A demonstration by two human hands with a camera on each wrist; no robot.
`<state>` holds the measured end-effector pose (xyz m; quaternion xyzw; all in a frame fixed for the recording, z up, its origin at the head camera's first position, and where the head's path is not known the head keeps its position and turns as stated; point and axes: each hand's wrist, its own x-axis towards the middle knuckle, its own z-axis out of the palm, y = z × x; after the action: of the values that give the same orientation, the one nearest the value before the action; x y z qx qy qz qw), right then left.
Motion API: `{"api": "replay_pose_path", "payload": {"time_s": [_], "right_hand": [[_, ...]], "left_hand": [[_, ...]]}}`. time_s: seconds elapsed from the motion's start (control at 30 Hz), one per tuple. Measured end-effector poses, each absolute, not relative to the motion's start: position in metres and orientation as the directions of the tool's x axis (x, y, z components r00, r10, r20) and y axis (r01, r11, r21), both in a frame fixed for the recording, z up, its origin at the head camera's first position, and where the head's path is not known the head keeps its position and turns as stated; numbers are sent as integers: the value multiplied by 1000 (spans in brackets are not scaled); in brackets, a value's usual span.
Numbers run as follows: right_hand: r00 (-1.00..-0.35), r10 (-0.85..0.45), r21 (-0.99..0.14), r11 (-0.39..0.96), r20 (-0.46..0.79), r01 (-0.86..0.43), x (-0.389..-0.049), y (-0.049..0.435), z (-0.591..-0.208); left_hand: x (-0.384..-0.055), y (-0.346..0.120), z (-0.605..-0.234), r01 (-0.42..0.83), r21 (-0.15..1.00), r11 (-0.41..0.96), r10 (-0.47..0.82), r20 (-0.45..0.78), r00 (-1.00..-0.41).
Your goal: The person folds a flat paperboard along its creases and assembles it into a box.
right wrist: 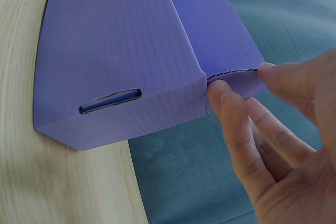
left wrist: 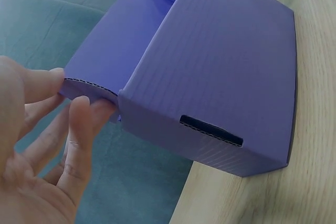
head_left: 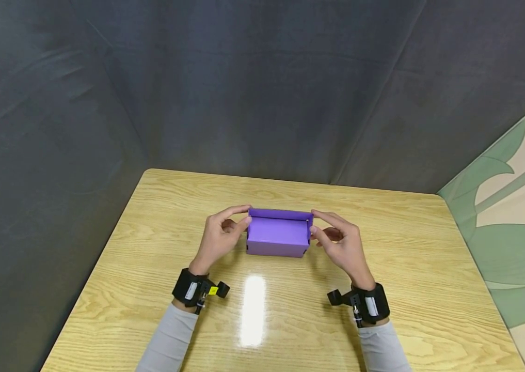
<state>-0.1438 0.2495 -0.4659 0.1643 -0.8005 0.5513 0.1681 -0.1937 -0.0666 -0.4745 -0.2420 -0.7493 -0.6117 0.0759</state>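
Observation:
A purple cardboard box stands on the table, its lid raised at the far side. At the box's left end my left hand holds the lid's small side flap, with fingertips at the flap's corner and near the hinge end. My right hand holds the matching side flap at the right end in much the same way. A cut slot shows in the left side wall, and another slot in the right one. The inside of the box is hidden.
The box rests on a wood-grain table with rounded far corners. Dark cloth hangs behind and to the left. A green and cream patterned surface lies at the right. Each wrist wears a black camera band.

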Motion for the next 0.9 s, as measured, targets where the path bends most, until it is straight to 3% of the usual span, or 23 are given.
{"api": "replay_pose_path", "payload": {"time_s": [0.33, 0.57, 0.9], "right_hand": [[-885, -81, -807, 379, 458, -452, -145, 251, -468], [-853, -123, -737, 451, 508, -504, -147, 254, -472], [-811, -156, -646, 527, 564, -552, -152, 253, -477]], "left_hand": [[-195, -69, -476, 467, 872, 149, 315, 406, -858], [-200, -68, -482, 537, 828, 159, 330, 468, -820], [-204, -68, -489, 558, 814, 163, 328, 489, -808]]}}
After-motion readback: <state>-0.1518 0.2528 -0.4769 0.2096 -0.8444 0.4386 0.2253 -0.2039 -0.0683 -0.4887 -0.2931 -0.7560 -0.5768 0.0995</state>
